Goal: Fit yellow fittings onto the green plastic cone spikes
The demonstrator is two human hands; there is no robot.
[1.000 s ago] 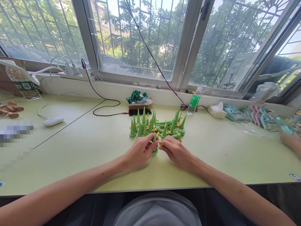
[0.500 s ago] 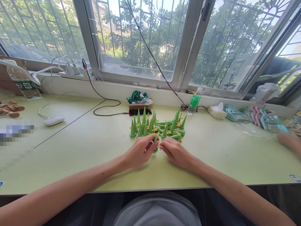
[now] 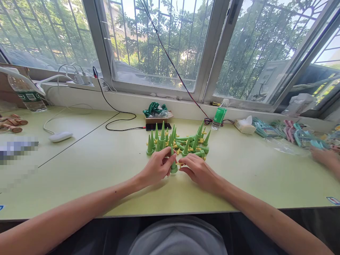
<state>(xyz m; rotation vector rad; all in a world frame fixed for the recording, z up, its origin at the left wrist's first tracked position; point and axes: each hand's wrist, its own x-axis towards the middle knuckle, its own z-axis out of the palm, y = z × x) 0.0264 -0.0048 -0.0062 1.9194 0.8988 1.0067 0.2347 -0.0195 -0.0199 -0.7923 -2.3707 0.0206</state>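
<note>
My left hand (image 3: pixel 158 163) is closed round a green plastic watering spike (image 3: pixel 173 167), its pointed tip up and slightly tilted and its wide base low over the table. Beside it, my right hand (image 3: pixel 199 170) pinches a small yellow valve piece (image 3: pixel 179 164) at the spike's side. Whether the valve is seated in the spike cannot be made out. Just beyond both hands is a cluster of similar green spikes (image 3: pixel 162 136) with yellow valves, several standing upright and others lying on their sides (image 3: pixel 199 153).
Behind the cluster lie a black phone (image 3: pixel 152 126) on a cable and a small box with green wrapping (image 3: pixel 158 115). A water bottle (image 3: pixel 219 115) and tissue pack (image 3: pixel 244 125) stand by the window. At the right, another person's hand (image 3: pixel 325 157) is near blue and pink plastic items (image 3: pixel 302 136).
The held spike has shifted slightly left and leans more, showing more of its body. My hands are a little further apart. The other person's hand at the right has moved slightly.
</note>
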